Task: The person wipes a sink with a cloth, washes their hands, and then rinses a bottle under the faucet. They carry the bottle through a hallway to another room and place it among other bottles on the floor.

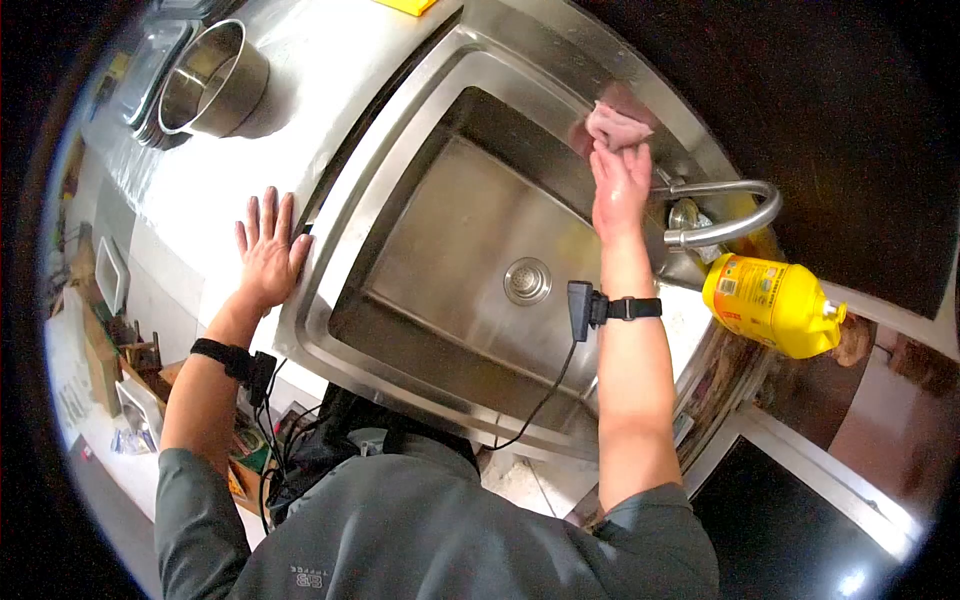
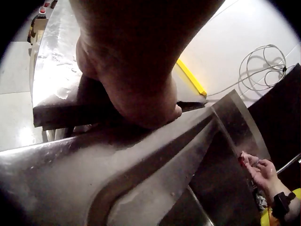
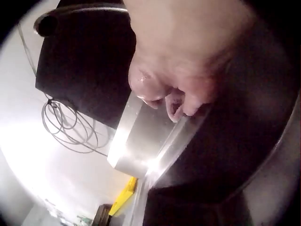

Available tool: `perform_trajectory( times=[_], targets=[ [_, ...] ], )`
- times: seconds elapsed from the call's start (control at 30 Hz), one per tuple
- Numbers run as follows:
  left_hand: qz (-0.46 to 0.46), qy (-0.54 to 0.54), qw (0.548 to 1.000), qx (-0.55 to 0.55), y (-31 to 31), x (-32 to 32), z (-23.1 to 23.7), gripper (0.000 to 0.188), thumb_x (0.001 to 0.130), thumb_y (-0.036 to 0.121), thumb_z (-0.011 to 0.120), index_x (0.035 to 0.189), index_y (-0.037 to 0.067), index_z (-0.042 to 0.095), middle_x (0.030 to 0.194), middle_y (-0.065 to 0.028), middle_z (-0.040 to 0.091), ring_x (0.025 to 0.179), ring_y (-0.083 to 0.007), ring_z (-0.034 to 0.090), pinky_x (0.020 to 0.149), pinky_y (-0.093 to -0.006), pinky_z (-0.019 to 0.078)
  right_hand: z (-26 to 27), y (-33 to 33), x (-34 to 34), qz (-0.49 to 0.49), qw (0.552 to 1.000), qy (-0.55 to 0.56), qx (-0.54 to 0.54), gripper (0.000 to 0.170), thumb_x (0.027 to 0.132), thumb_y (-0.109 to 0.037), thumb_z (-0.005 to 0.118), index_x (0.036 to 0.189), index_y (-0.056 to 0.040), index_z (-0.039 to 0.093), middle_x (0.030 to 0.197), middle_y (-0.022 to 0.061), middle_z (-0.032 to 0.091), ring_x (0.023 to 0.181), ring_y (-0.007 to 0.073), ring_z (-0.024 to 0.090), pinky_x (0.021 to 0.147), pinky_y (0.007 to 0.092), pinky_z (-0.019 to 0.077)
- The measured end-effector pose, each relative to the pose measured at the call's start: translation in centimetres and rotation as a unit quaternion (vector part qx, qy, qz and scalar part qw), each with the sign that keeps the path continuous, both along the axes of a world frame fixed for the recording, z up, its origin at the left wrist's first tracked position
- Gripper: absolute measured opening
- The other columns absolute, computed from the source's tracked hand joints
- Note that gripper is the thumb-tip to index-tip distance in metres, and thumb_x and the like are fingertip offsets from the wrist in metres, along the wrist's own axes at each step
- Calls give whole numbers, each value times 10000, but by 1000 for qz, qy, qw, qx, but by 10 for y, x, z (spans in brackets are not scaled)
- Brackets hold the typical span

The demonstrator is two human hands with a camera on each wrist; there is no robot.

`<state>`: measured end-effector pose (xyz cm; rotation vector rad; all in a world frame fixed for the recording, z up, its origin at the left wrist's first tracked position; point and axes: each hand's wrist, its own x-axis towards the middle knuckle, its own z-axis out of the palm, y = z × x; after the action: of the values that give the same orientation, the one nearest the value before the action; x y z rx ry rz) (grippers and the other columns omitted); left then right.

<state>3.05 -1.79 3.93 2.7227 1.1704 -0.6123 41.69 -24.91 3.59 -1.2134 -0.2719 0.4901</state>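
Note:
At the sink's back rim, my right hand holds a crumpled pink cloth, its fingers at the cloth's near edge. The right wrist view shows a fold of the cloth between thumb and fingers of that hand. My left hand rests flat on the shiny metal counter left of the sink, fingers spread. From the left wrist, this hand is dark and its fingers are mostly hidden. A steel sink basin with a round drain lies between both hands.
A curved faucet stands right of my right hand. Below it, a yellow bottle lies tilted on the right. A round metal pot and stacked containers occupy the far left counter. A coiled cable hangs by the wall.

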Motion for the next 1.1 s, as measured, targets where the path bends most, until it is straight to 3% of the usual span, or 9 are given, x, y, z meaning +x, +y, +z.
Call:
perform_trajectory(
  times=[0.1,0.17,0.23,0.27,0.4,0.5,0.7,0.83,1.1],
  targets=[
    [-3,3,1000,3,1,1,2,654,950,428,342,1482,94,163,1552,-145,49,1426,-356,-34,1128,-539,1,-27,9,-2,-39,970,-151,-189,616,831,3,509,1407,-31,293,1236,130,485,1063,206,527,882,264,432],
    [-5,0,1000,4,0,0,1,654,948,426,348,1483,98,163,1552,-143,53,1426,-356,-34,1126,-543,2,-38,14,-7,-91,944,-225,-224,579,841,-45,523,1391,-3,345,1197,184,498,1019,278,562,872,307,446],
    [-3,1,1000,8,1,0,-1,655,946,424,356,1482,99,167,1551,-141,54,1425,-357,-24,1127,-542,4,-41,13,-7,-155,763,-463,-424,487,835,-77,573,1305,3,473,1162,209,504,928,336,586,849,379,464],
    [-5,0,1000,8,0,0,-1,655,946,424,356,1482,99,167,1551,-141,54,1425,-357,-24,1127,-542,4,-38,19,-10,-190,751,-457,-437,343,828,-153,621,1141,-15,607,1047,205,565,846,363,586,800,438,461],
    [-5,-8,1000,12,1,-2,-5,653,944,421,365,1480,102,173,1551,-141,51,1425,-360,-17,1125,-546,8,-39,16,-2,-177,736,-405,-512,225,832,-253,637,935,-56,664,803,160,628,824,350,579,730,450,446],
    [-7,1,1000,12,2,0,-3,655,948,415,362,1486,109,148,1554,-136,29,1425,-359,-32,1124,-547,8,-28,4,-1,-173,764,-307,-540,363,806,-308,663,1035,-27,659,860,153,652,889,341,589,809,422,453],
    [-5,20,1000,1,1,-1,0,660,953,426,342,1490,111,125,1556,-133,11,1424,-359,-46,1128,-542,8,-30,-57,12,-129,692,-448,-551,432,741,-116,592,1144,38,584,889,173,592,899,344,584,762,437,472],
    [-6,25,1000,3,1,2,1,659,954,434,326,1490,108,124,1555,-135,14,1423,-358,-45,1129,-540,0,-26,-62,12,-55,678,-427,-595,404,813,-225,598,1177,-50,606,933,140,599,911,324,583,802,421,469],
    [-20,-11,999,31,2,-6,-12,663,944,454,348,1479,104,175,1549,-143,74,1424,-364,-2,1123,-553,19,-28,-66,19,-43,654,-497,-568,193,809,-161,653,987,-97,692,891,106,603,859,306,588,748,397,478]
  ],
)
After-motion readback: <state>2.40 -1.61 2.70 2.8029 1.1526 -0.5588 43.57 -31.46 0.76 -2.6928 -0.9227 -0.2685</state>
